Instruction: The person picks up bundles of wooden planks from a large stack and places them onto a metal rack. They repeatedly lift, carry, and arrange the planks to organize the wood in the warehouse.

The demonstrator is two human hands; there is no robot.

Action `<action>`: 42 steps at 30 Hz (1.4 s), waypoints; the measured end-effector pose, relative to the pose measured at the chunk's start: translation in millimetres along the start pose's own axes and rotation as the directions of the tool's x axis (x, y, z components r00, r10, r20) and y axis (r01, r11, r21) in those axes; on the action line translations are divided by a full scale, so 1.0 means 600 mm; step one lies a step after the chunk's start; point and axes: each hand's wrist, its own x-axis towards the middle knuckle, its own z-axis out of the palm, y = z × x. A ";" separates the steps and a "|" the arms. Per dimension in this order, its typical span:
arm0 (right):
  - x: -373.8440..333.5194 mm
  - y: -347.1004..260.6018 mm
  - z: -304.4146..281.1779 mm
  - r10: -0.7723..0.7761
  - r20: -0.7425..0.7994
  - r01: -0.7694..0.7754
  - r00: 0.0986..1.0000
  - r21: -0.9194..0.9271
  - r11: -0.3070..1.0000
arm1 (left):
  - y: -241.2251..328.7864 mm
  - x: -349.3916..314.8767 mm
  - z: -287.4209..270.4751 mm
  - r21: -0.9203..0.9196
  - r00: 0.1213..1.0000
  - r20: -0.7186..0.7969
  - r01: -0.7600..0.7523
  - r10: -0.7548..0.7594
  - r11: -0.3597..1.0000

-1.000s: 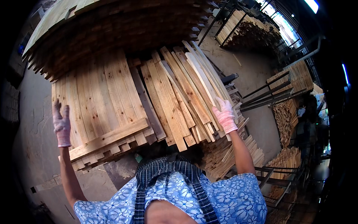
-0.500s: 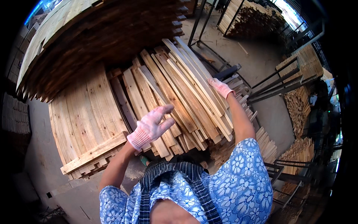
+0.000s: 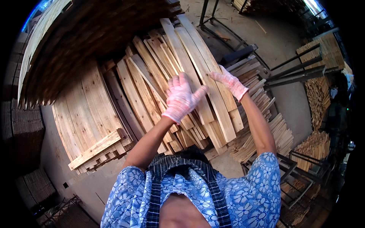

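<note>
The pale boards (image 3: 220, 114) lie side by side below and between the two hands, slanting away from the body, their near ends staggered. The left hand (image 3: 180, 98) is over them palm down, fingers spread and thumb held well out, with nothing clamped in it; whether the palm touches wood cannot be told. The right hand (image 3: 232, 84) is at the outer board (image 3: 199, 47), its visible fingers apart and reaching inward across the top; whether they pinch its edge cannot be told.

Left of the left hand, past more loose boards, lies a flat panel of planks (image 3: 85, 106) with a crosspiece (image 3: 97, 149) along its near end. Beyond both hands, a tall, dark-sided wood stack (image 3: 95, 38) closes off the far left. Outward from the right hand are loose strips (image 3: 253, 78), with a black metal bar (image 3: 239, 53) just ahead of them, then bare floor (image 3: 283, 98) before a metal rack (image 3: 296, 78).
</note>
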 end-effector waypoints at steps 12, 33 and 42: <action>-0.001 -0.008 0.022 -0.092 0.038 0.091 0.995 0.027 0.995 | -0.027 -0.008 0.076 -0.045 0.991 -0.107 -0.084 0.078 0.995; -0.023 -0.050 0.065 -0.137 0.013 0.130 0.990 -0.409 0.903 | -0.101 -0.115 0.087 -0.498 0.965 -0.205 -0.245 0.161 0.832; 0.050 -0.046 0.137 -0.012 -0.241 -0.145 0.970 -0.625 0.767 | -0.130 -0.056 0.026 -0.937 0.954 0.147 0.218 -0.260 0.271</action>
